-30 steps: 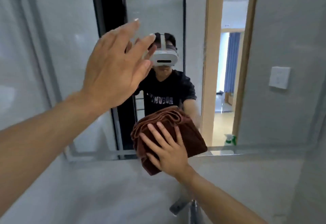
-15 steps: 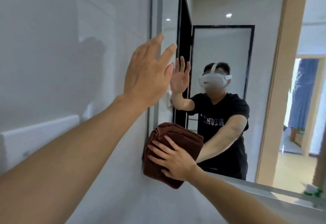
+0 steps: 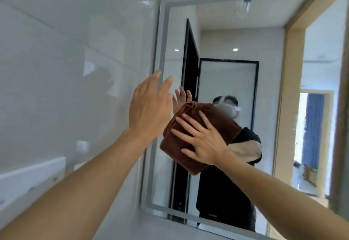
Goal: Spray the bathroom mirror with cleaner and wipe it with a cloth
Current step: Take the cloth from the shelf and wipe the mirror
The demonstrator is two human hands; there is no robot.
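Note:
The framed wall mirror (image 3: pixel 226 32) fills the right half of the head view. A folded brown cloth (image 3: pixel 222 124) lies flat against its glass at mid height. My right hand (image 3: pixel 200 139) presses on the cloth with fingers spread. My left hand (image 3: pixel 149 107) is raised just left of the cloth, near the mirror's left frame, fingers apart and holding nothing. The spray cleaner is out of sight. The mirror reflects a person in a black shirt and both hands.
Glossy white wall tiles (image 3: pixel 66 60) run along the left. A white shelf or fixture (image 3: pixel 32 175) juts out at lower left. A wooden door frame (image 3: pixel 290 98) and a room with a blue curtain (image 3: pixel 313 126) show in the reflection.
My right hand has slid the cloth from the mirror's lower left corner up and to the right on the glass. My left hand stays raised and open near the left frame.

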